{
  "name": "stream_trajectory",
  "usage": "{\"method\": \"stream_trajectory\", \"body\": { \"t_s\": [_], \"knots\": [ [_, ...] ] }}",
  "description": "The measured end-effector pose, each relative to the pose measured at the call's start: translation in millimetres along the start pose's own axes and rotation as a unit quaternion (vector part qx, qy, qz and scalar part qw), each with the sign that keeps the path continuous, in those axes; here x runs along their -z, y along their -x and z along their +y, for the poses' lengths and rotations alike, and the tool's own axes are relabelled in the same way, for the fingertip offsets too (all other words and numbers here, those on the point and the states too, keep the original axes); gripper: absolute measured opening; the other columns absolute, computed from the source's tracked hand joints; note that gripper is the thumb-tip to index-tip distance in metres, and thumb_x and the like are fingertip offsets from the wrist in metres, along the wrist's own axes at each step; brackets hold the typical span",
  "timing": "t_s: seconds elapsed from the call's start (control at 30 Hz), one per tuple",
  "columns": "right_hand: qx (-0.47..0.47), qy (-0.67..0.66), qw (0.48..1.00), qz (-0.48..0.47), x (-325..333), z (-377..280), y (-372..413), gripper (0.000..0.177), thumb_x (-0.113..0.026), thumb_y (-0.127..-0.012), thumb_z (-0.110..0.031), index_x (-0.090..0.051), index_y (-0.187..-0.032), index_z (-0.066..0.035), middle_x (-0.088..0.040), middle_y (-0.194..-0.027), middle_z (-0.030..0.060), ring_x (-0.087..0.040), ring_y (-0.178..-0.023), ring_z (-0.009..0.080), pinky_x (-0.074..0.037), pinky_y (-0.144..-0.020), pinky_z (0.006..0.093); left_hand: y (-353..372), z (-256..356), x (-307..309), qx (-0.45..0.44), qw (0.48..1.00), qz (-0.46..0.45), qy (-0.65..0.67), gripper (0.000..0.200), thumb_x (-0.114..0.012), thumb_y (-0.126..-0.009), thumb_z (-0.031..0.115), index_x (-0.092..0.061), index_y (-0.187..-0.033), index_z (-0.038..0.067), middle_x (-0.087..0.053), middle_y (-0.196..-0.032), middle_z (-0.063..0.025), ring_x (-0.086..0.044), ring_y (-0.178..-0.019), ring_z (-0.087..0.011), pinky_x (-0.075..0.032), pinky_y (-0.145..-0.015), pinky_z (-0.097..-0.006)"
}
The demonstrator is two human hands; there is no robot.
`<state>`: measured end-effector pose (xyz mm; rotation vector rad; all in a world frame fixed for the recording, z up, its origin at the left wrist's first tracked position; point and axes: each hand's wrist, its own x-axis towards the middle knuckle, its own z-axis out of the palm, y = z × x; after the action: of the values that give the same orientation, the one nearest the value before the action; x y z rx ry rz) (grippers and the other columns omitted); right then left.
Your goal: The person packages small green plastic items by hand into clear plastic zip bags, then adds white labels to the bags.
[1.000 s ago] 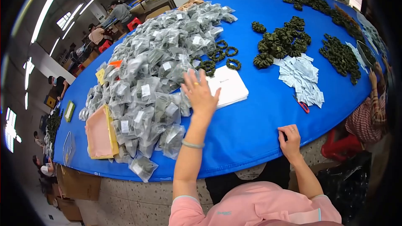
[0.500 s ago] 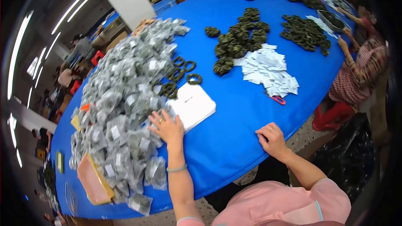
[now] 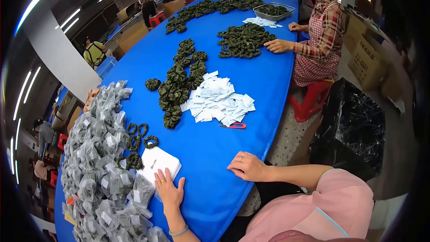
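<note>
My left hand (image 3: 169,192) lies with fingers spread on the near edge of a stack of white sheets (image 3: 157,163), beside a big heap of clear bags (image 3: 101,170) with dark contents and white labels. Loose dark green scrunchies (image 3: 151,142) lie just beyond the sheets. On the blue table's near edge rests my right hand (image 3: 247,166), its fingers curled in; nothing can be made out in them. Farther off are a pile of small white packets (image 3: 217,101), red-handled snips (image 3: 236,126) and a heap of dark green scrunchies (image 3: 177,85).
A person in a checked shirt (image 3: 324,31) sits at the table's right side, a hand at another scrunchie heap (image 3: 246,40). Beyond stands a tray (image 3: 274,10) of green pieces. A red stool (image 3: 311,101) and black plastic bag (image 3: 349,130) are on the right.
The head view has swung right, so the table's contents appear farther left and more of the seated person shows. That person's hand now reaches the scrunchie heap. My hands hold nearly the same poses.
</note>
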<state>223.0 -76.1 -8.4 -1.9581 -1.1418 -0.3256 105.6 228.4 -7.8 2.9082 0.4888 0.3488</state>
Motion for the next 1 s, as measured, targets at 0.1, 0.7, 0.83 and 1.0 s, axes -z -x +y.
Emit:
{"method": "stream_trajectory", "body": {
  "t_s": [0.1, 0.7, 0.83, 1.0],
  "knots": [
    [-0.001, -0.001, 1.0, -0.002, -1, -3, 2, 0.013, -0.067, -0.081, -0.002, -0.068, -0.092, -0.01, -0.065, -0.087, 0.0021, -0.059, -0.084, 0.0175, -0.05, -0.08, 0.028, 2, -3, 0, 0.012, 1.0, -0.012, 0.005, 0.072, -0.06, -0.091, 0.048, -0.043, -0.143, 0.002, -0.034, -0.151, -0.0262, -0.024, -0.143, -0.0448, -0.023, -0.115, -0.0524],
    [0.021, 0.021, 1.0, -0.001, -3, -6, -3, 0.015, -0.069, -0.076, 0.001, -0.069, -0.088, -0.009, -0.066, -0.085, 0.0025, -0.059, -0.08, 0.019, -0.05, -0.076, 0.0285, 2, -4, 2, 0.024, 0.999, -0.002, 0.031, 0.076, -0.059, -0.089, 0.055, -0.045, -0.142, 0.002, -0.036, -0.15, -0.0268, -0.026, -0.142, -0.0432, -0.022, -0.115, -0.0516],
    [0.017, 0.024, 1.0, -0.003, -4, -9, -3, 0.012, -0.068, -0.079, -0.001, -0.068, -0.088, -0.008, -0.066, -0.086, 0.0035, -0.059, -0.082, 0.02, -0.05, -0.078, 0.0288, 1, -8, -3, 0.018, 0.999, -0.001, 0.042, 0.076, -0.06, -0.088, 0.055, -0.046, -0.141, 0.002, -0.037, -0.149, -0.0273, -0.026, -0.142, -0.0445, -0.023, -0.115, -0.0519],
    [0.006, 0.032, 0.999, 0.004, 0, -9, 0, 0.01, -0.067, -0.081, -0.002, -0.068, -0.089, -0.008, -0.066, -0.086, 0.0038, -0.059, -0.082, 0.0201, -0.05, -0.079, 0.029, 4, -7, -2, 0.014, 0.998, 0.009, 0.055, 0.074, -0.062, -0.088, 0.051, -0.047, -0.14, 0.001, -0.036, -0.149, -0.0274, -0.026, -0.142, -0.0453, -0.023, -0.115, -0.0524]
  ]
}}
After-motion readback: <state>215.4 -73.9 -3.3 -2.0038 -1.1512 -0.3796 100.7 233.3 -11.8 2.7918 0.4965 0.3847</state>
